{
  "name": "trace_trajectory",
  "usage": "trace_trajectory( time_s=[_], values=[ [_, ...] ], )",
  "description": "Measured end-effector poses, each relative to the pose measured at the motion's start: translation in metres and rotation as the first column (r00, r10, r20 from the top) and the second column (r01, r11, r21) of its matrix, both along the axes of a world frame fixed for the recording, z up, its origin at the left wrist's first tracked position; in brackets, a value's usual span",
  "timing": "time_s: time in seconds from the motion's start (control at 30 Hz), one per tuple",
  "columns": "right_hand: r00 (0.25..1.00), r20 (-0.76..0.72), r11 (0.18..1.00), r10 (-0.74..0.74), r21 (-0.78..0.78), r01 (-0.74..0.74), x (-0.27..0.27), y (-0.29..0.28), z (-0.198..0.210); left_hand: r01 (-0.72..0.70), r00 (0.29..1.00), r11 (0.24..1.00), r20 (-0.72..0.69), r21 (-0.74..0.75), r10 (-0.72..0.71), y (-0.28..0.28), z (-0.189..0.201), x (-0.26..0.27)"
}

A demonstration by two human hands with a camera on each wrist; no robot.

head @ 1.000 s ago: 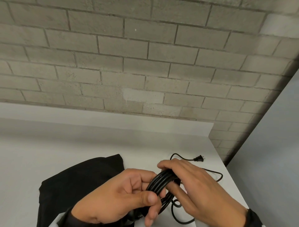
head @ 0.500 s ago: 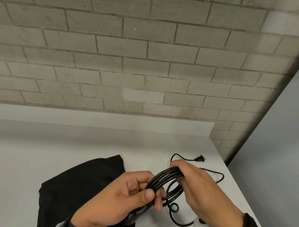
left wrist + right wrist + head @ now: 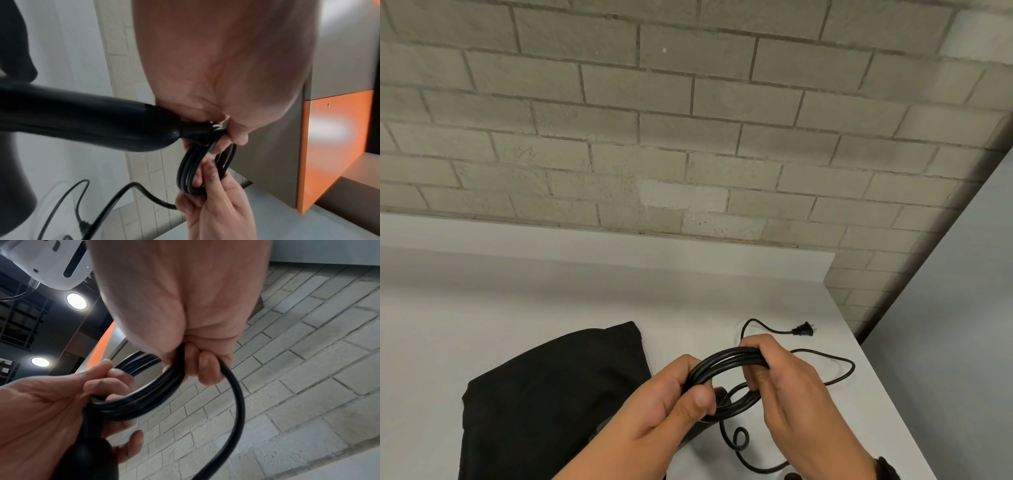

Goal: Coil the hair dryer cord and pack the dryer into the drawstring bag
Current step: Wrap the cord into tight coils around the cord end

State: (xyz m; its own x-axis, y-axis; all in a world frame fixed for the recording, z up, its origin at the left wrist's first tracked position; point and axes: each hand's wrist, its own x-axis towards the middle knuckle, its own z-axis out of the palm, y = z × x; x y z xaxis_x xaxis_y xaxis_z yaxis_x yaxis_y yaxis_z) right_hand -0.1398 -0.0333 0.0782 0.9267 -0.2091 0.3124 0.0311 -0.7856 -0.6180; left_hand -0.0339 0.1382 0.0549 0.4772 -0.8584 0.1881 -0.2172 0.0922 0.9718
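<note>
Both hands hold a black cord coil (image 3: 726, 366) of several loops just above the white table. My left hand (image 3: 681, 394) pinches the coil's near end, where the cord joins the black hair dryer handle (image 3: 86, 118). My right hand (image 3: 767, 370) curls round the coil's far end (image 3: 172, 374). Loose cord (image 3: 835, 373) trails over the table to the plug (image 3: 804, 330) at the back right. The black drawstring bag (image 3: 558, 401) lies flat to the left of my hands. Most of the dryer's body is hidden below my left hand in the head view.
The white table (image 3: 517, 308) ends at a right edge (image 3: 876, 370) close to my right hand, with grey floor beyond. A brick wall (image 3: 688, 137) stands behind the table. An orange and grey cabinet (image 3: 339, 138) shows in the left wrist view.
My right hand has moved right and away from the left, stretching the coil into a longer oval. The loose cord on the table has shifted slightly.
</note>
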Motion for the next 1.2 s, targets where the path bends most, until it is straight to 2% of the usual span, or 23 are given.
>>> trace_trajectory(
  time_s=[0.13, 0.3, 0.5, 0.63, 0.8, 1.0, 1.1, 1.2],
  values=[
    [1.000, 0.015, 1.000, 0.014, 0.015, -0.014, 0.000, -0.001, -0.002, 0.010, 0.993, 1.000, -0.115, -0.027, -0.013, -0.001, 0.003, -0.001],
    [0.998, 0.049, 0.999, 0.029, 0.034, -0.031, 0.000, -0.003, -0.006, -0.003, 0.990, 0.999, -0.138, -0.044, -0.003, -0.002, 0.002, -0.001],
    [0.995, 0.085, 0.998, 0.056, 0.028, -0.058, -0.003, -0.008, -0.005, -0.022, 0.999, 1.000, -0.031, -0.010, 0.022, -0.002, 0.002, -0.003],
    [0.985, 0.170, 0.993, 0.020, 0.109, -0.039, -0.016, -0.018, 0.008, -0.031, 0.998, 0.998, 0.054, 0.050, 0.029, 0.002, 0.002, -0.003],
    [0.949, 0.286, 0.991, 0.136, -0.024, -0.135, -0.019, -0.031, 0.029, 0.001, 0.988, 0.991, 0.152, 0.135, -0.021, 0.007, 0.011, -0.004],
    [0.903, 0.415, 0.993, 0.111, -0.024, -0.112, 0.005, -0.023, 0.033, 0.002, 0.956, 0.968, 0.284, 0.250, -0.076, 0.011, 0.017, -0.006],
    [0.912, 0.393, 0.990, 0.119, 0.026, -0.140, 0.017, -0.015, 0.027, 0.009, 0.944, 0.957, 0.313, 0.291, -0.104, 0.012, 0.019, -0.005],
    [0.948, 0.291, 0.978, 0.131, 0.116, -0.171, 0.024, -0.013, 0.019, -0.010, 0.934, 0.961, 0.345, 0.276, -0.090, 0.012, 0.020, -0.005]
  ],
)
